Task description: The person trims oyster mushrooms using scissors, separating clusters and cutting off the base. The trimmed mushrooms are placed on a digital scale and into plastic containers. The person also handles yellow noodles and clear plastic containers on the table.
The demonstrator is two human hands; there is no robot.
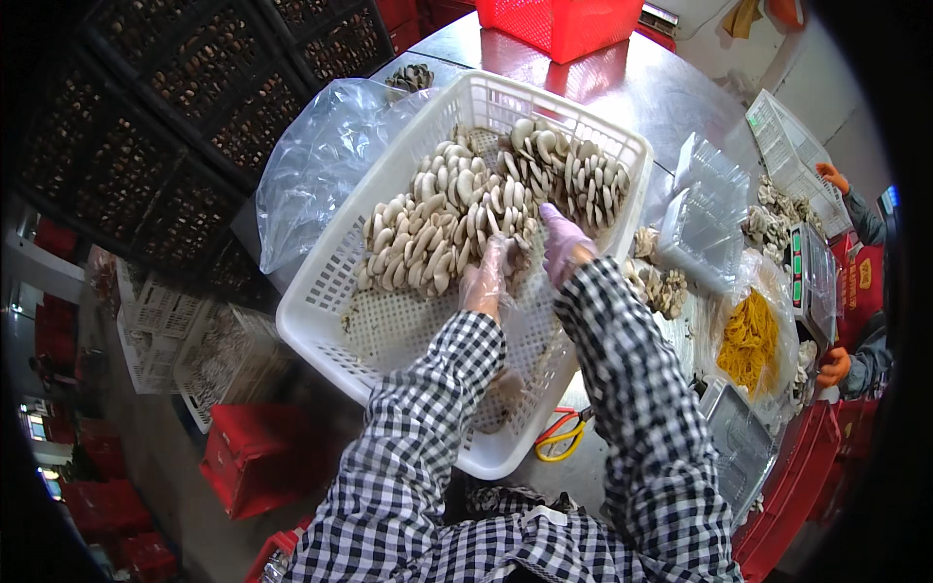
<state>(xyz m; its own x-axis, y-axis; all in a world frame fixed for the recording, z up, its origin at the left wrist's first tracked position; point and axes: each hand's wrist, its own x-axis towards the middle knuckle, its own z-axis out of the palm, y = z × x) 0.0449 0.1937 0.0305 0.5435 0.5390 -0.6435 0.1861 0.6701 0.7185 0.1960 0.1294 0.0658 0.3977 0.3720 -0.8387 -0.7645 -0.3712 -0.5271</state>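
Note:
Clusters of grey-white oyster mushrooms [437, 226] fill the far and left parts of a white perforated plastic basket [321, 342] before me. My left hand [485, 277], in a clear plastic glove, touches the near edge of the large cluster, one finger laid along the caps. Whether it grips them is hidden. To its right, my right hand [565, 244], in a pinkish-purple glove, reaches into the gap beside a second cluster [576, 171]. Its fingertips are close to the caps, and I cannot tell whether they hold anything. The basket's near floor shows bare mesh with small scraps.
Red-and-yellow-handled scissors [561, 437] lie by the basket's near right side. Rightward are clear plastic trays [703, 218], yellow rubber bands [749, 342], and a scale [809, 277]. A clear bag [328, 160] lies left. A red basket [561, 25] stands behind. A co-worker's orange-gloved hands [833, 366] show right.

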